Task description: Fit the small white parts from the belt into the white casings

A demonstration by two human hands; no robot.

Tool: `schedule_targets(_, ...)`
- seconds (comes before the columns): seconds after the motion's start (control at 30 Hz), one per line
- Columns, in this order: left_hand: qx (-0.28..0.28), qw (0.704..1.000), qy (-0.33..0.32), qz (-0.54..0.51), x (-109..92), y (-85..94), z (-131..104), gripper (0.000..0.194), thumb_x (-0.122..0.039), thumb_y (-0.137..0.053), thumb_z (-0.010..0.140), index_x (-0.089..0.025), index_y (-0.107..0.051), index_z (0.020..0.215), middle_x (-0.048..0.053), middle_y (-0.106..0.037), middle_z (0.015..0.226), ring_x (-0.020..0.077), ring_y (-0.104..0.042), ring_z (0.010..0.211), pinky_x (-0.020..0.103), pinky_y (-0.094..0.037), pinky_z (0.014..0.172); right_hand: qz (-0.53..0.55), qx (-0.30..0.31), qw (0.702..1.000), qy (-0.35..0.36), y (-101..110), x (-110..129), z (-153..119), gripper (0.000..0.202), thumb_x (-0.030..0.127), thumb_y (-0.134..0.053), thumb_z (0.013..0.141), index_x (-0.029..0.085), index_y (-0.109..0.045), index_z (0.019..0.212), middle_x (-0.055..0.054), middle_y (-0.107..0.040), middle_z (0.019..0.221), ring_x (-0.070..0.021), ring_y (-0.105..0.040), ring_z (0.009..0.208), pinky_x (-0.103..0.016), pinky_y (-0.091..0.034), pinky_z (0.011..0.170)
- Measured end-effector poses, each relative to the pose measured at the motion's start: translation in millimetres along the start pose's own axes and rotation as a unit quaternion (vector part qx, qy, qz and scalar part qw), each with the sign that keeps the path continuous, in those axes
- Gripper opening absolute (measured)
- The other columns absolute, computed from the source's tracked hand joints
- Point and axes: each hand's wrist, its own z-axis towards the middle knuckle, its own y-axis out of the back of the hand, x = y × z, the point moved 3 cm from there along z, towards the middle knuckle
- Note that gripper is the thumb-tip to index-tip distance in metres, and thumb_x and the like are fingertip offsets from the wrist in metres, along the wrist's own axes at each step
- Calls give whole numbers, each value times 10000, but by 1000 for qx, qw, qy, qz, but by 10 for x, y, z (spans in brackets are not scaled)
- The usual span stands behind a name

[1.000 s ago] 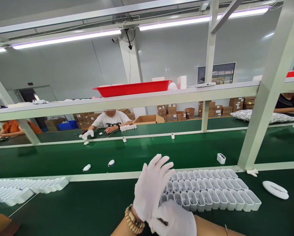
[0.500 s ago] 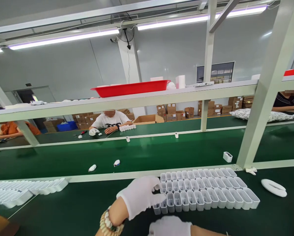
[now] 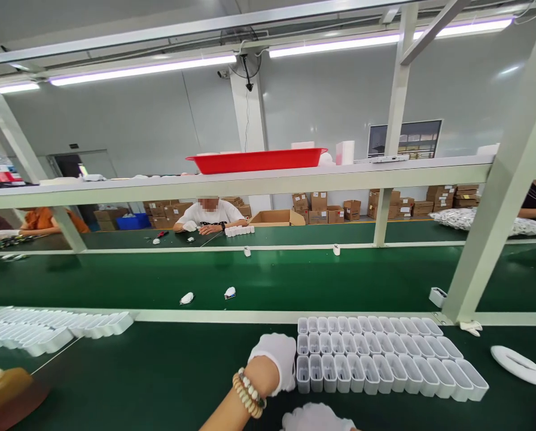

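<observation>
Three rows of translucent white cups (image 3: 371, 372) stand side by side on the dark green work surface. My left hand (image 3: 277, 362), in a white glove with a beaded bracelet at the wrist, is against the left end of the rows; its fingers are mostly hidden behind the back of the hand. At the bottom edge my right hand (image 3: 316, 418), also gloved in white, lies in front of the cups. Only its back shows, cut off by the frame, so its fingers cannot be made out.
More white cups (image 3: 48, 332) stand at the left. A white oval part (image 3: 517, 364) lies right. Beyond the rail, a green belt (image 3: 290, 278) carries small white parts. A slanted post (image 3: 496, 179) rises at right. Co-workers sit across; a person's part shows lower left.
The view has swung left and shifted. My left hand, earlier with fingers spread over the cups' left end, now has its fingers out of sight. My right hand sits lower in the frame.
</observation>
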Motion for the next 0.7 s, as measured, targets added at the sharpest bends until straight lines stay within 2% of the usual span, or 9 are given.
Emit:
schedule_targets(0.13,-58,997,8,-40,345,36,244,150,-241,-703,662,-158,-750,777,195,-760,865,406,-724,866,480,-513,738,4,-8,1000,-10,103,13,-41,220,195,-502,872,178,-705,789,-119,-694,724,-259,-705,694,-316,-501,534)
schedule_targets(0.2,-71,995,6,-63,525,11,411,138,-258,-715,718,-149,-724,803,136,-742,836,327,-714,827,450,-519,739,7,12,1000,11,161,-14,-61,148,233,-567,847,185,-689,778,-83,-687,726,-238,-700,693,-299,-499,547)
schedule_targets(0.3,-79,990,-30,-114,726,-116,645,190,-304,-740,795,-155,-675,893,25,-693,837,191,-662,763,368,-529,739,3,53,998,33,223,-75,-70,145,317,-626,832,190,-692,805,-61,-681,748,-237,-703,710,-290,-487,550)
schedule_targets(0.4,-98,976,-73,-181,835,-294,796,232,-313,-746,815,-153,-646,951,-2,-670,880,171,-641,794,325,-521,741,-5,102,995,-1,254,-114,-74,198,337,-575,878,200,-717,894,-78,-680,779,-266,-709,746,-304,-466,543)
schedule_targets(0.47,-118,964,-84,-222,881,-393,847,263,-290,-759,795,-152,-630,978,-2,-659,906,173,-635,823,314,-512,749,-2,114,993,-21,321,-95,-117,233,346,-534,902,222,-728,938,-86,-679,802,-275,-705,763,-309,-444,536)
schedule_targets(0.53,-136,954,-85,-254,916,-454,874,288,-268,-786,751,-153,-621,958,-6,-643,895,170,-620,819,306,-503,749,2,112,994,-4,472,-31,-202,243,372,-536,899,248,-739,944,-76,-675,808,-263,-695,749,-297,-403,516)
schedule_targets(0.6,-141,946,-86,-281,940,-477,889,291,-273,-806,732,-155,-619,922,-17,-627,856,164,-606,784,304,-500,730,9,92,994,56,728,62,-285,246,403,-589,860,269,-744,996,-57,-677,838,-237,-671,724,-279,-352,506)
schedule_targets(0.67,-136,937,-90,-309,951,-468,897,254,-319,-769,806,-151,-625,931,-12,-629,853,158,-609,763,318,-514,723,35,18,992,119,1080,141,-272,314,390,-637,812,273,-725,1089,-35,-681,868,-197,-621,678,-269,-321,521)
schedule_targets(0.7,-131,932,-93,-326,951,-456,898,233,-345,-725,861,-151,-632,953,-1,-641,880,160,-619,773,328,-525,729,64,-20,991,120,1262,148,-197,272,337,-634,800,262,-729,1044,-11,-664,800,-165,-575,617,-263,-321,525)
